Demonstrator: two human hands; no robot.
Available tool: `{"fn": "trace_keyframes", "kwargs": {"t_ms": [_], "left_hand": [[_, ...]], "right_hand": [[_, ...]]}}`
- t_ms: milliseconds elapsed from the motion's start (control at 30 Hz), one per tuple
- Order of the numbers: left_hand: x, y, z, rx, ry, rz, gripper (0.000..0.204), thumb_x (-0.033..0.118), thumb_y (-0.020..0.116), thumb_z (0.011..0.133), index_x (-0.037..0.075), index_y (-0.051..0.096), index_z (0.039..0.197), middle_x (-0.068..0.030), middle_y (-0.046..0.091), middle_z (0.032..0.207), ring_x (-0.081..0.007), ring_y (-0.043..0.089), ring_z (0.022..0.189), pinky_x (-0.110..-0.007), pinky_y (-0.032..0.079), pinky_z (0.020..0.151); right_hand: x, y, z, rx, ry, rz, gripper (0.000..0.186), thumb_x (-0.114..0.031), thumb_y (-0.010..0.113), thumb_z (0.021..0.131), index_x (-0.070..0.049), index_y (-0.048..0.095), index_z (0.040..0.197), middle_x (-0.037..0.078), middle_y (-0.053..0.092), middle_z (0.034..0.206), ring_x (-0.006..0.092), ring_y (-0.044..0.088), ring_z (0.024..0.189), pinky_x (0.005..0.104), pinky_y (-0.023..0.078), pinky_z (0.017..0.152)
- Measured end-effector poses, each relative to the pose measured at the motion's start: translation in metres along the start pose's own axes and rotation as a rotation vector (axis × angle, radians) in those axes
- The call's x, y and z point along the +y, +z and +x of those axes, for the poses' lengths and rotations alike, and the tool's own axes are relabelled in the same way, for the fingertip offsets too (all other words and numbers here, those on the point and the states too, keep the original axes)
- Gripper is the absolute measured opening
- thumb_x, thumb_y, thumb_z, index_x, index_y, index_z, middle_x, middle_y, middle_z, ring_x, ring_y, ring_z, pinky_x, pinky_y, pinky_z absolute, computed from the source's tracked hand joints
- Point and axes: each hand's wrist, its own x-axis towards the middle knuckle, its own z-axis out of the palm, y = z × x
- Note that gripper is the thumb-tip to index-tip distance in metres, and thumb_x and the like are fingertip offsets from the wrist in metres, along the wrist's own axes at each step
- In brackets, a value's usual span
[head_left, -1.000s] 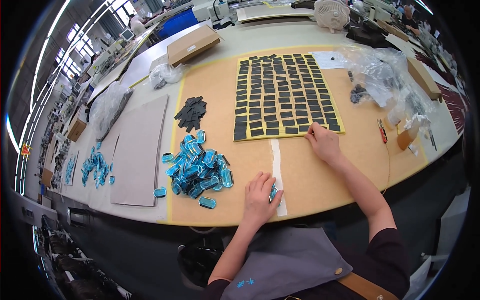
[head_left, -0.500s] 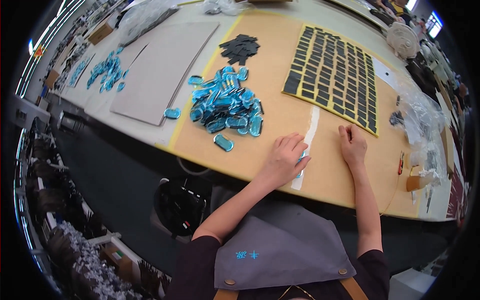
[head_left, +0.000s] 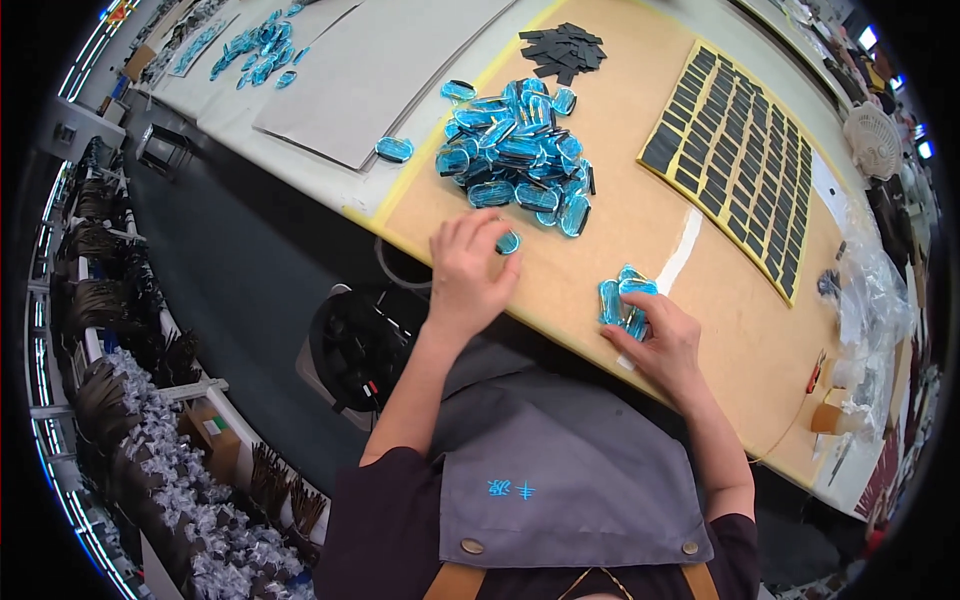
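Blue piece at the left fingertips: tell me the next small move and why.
Probably draw the blue piece toward the small cluster: the left hand is curled around it, near the large pile, while the right hand touches that cluster.

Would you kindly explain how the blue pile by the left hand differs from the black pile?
The blue pile is shiny, whereas the black pile looks dull. The blue pile is larger, the black pile smaller. The blue pile lies nearer the left hand, the black pile farther. Both lie heaped on the tan board.
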Motion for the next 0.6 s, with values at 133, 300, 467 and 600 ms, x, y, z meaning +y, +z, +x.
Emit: {"fn": "trace_keyframes", "kwargs": {"t_ms": [133, 300, 467, 600], "left_hand": [[-0.02, -0.008, -0.008, -0.081, -0.006, 0.073, 0.041, 0.018, 0.077, 0.077, 0.005, 0.065, 0.114, -0.0104, 0.062, 0.128, -0.0306, 0.052, 0.121, -0.042, 0.038, 0.102], [-0.018, -0.004, -0.01, -0.097, 0.0, 0.034, 0.044, 0.021, 0.08, 0.074, 0.005, 0.066, 0.113, -0.011, 0.061, 0.125, -0.0301, 0.053, 0.119, -0.042, 0.039, 0.1], [-0.002, -0.002, -0.015, -0.146, -0.027, -0.007, 0.047, 0.024, 0.082, 0.071, 0.006, 0.067, 0.111, -0.0102, 0.057, 0.102, -0.0311, 0.053, 0.104, -0.043, 0.04, 0.095], [0.021, 0.012, -0.021, -0.186, 0.05, -0.108, 0.04, 0.029, 0.084, 0.069, 0.009, 0.068, 0.1, -0.0084, 0.054, 0.097, -0.0303, 0.051, 0.1, -0.043, 0.04, 0.088]], "right_hand": [[0.005, 0.005, 0.003, -0.034, 0.074, -0.047, 0.025, -0.022, 0.081, 0.082, -0.011, 0.07, 0.1, 0.007, 0.068, 0.082, 0.0187, 0.062, 0.061, 0.0314, 0.05, 0.056], [0.011, 0.004, -0.002, 0.073, 0.198, -0.017, 0.018, -0.018, 0.078, 0.084, -0.008, 0.07, 0.097, 0.007, 0.068, 0.082, 0.0172, 0.061, 0.059, 0.0293, 0.049, 0.054], [0.016, 0.014, -0.009, 0.121, 0.17, 0.061, 0.016, -0.012, 0.078, 0.084, -0.005, 0.069, 0.095, 0.006, 0.062, 0.075, 0.013, 0.054, 0.056, 0.0262, 0.044, 0.052], [0.003, 0.024, -0.014, 0.069, 0.159, 0.137, 0.015, -0.009, 0.078, 0.085, -0.005, 0.069, 0.095, 0.003, 0.053, 0.068, 0.0097, 0.045, 0.053, 0.0254, 0.039, 0.05]]}}
